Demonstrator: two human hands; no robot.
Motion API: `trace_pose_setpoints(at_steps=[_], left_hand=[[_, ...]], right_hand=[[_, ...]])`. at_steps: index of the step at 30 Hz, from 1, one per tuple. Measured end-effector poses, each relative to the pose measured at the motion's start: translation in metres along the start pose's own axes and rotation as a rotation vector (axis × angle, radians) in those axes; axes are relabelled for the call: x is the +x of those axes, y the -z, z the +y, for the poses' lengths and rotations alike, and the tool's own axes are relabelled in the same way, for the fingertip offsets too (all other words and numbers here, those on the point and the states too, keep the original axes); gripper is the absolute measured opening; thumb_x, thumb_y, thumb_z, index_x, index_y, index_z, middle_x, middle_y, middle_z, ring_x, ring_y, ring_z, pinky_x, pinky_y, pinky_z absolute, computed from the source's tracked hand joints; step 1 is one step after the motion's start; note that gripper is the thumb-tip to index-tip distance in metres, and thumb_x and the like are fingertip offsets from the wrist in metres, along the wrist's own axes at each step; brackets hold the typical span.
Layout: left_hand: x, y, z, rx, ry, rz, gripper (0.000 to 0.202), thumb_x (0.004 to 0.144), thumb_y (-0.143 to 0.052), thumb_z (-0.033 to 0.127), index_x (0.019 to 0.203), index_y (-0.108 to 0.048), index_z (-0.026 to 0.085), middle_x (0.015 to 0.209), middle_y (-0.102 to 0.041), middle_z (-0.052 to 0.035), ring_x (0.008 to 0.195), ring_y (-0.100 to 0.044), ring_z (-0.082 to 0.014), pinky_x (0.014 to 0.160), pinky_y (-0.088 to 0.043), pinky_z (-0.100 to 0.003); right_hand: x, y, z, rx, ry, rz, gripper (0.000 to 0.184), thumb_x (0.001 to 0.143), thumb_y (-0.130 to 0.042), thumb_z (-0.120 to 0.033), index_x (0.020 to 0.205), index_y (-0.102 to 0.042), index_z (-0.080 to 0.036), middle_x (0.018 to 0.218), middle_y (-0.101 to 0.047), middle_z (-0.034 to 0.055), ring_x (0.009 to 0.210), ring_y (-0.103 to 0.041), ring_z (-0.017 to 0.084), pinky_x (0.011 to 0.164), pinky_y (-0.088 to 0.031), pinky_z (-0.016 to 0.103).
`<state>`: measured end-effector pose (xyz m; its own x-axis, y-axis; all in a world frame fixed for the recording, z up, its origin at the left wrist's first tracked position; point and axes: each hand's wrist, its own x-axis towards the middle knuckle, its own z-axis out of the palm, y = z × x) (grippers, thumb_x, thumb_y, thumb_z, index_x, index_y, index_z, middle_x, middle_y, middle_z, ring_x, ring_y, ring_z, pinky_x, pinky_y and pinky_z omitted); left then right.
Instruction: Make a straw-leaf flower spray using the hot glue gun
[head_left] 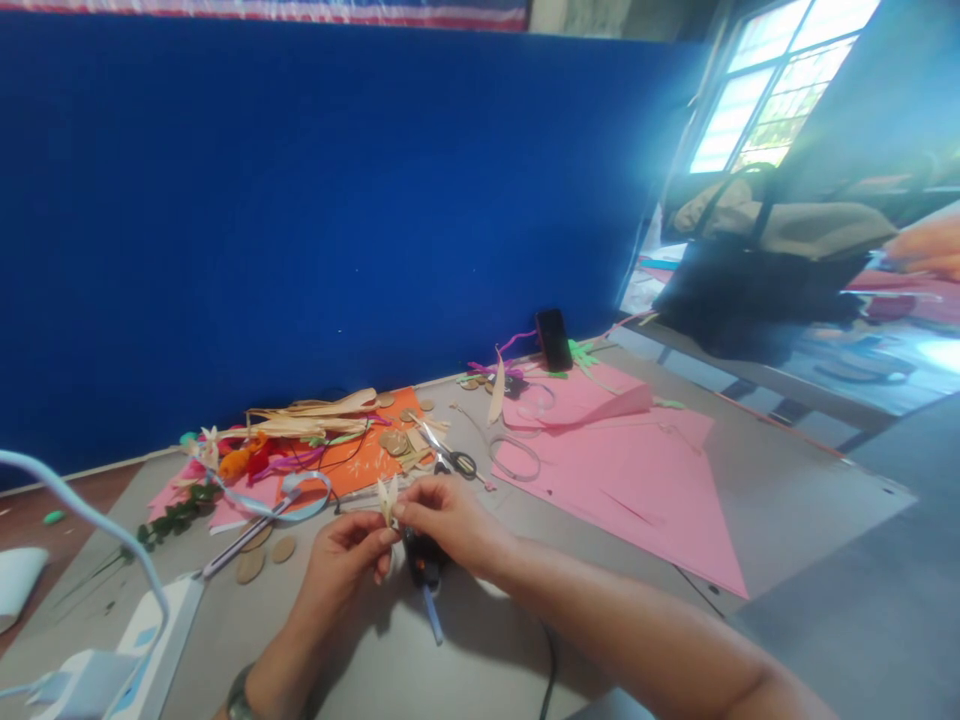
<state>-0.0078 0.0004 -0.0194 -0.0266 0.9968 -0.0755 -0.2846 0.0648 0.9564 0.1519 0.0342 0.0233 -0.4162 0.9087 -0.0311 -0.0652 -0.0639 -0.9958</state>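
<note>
Between my two hands is a small cream-coloured forked piece [388,497], its two pointed tips upward; it looks like dried husk. My left hand [346,560] pinches its lower left side, with the fingers closed. From the right, my right hand [450,520] pinches the same piece between thumb and forefinger. A black glue gun [424,570] lies on the table just below and behind my right hand, which partly hides it. A pale glue stick [433,615] juts from its near end. Scissors [450,458] lie a little beyond my hands.
Dried husk strips [315,415] lie on orange paper [356,465]. Pink sheets [615,480] spread to the right, near a phone [553,340]. A power strip [150,650] sits front left, and wooden discs [251,567] lie nearby. A blue panel [300,200] rises behind.
</note>
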Motion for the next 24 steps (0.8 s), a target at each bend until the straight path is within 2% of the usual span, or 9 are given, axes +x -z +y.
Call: trace_pose_setpoints(at_steps=[9,17,24], left_hand=[[-0.0006,-0.0003,0.0019,0.019,0.036,-0.007,0.018,0.066,-0.081,0.028,0.068,-0.07,0.014,0.044,-0.057,0.0037,0.038,-0.046,-0.0062,0.039,-0.035,-0.017],[-0.0004,-0.0013,0.0023,0.024,0.055,-0.019,0.022,0.065,-0.082,0.03,0.062,-0.067,0.015,0.042,-0.054,0.0047,0.037,-0.045,-0.0059,0.038,-0.033,-0.017],[-0.0009,-0.0003,0.0049,0.027,0.073,-0.04,0.026,0.061,-0.084,0.032,0.058,-0.064,0.015,0.041,-0.054,0.0046,0.035,-0.043,-0.0057,0.037,-0.031,-0.016]], right_hand=[[-0.0019,-0.0011,0.0091,0.039,0.014,0.005,0.018,0.078,-0.066,-0.032,0.073,-0.065,-0.015,0.056,-0.057,-0.004,0.043,-0.046,0.006,0.044,-0.039,0.018],[-0.0047,-0.0024,0.0062,0.039,-0.034,0.0,0.021,0.077,-0.066,-0.035,0.07,-0.063,-0.016,0.052,-0.052,-0.0056,0.042,-0.044,0.006,0.043,-0.039,0.018],[-0.0068,-0.0024,0.0048,0.044,-0.063,-0.018,0.022,0.076,-0.067,-0.035,0.071,-0.063,-0.014,0.053,-0.054,-0.0043,0.041,-0.044,0.006,0.041,-0.037,0.018]])
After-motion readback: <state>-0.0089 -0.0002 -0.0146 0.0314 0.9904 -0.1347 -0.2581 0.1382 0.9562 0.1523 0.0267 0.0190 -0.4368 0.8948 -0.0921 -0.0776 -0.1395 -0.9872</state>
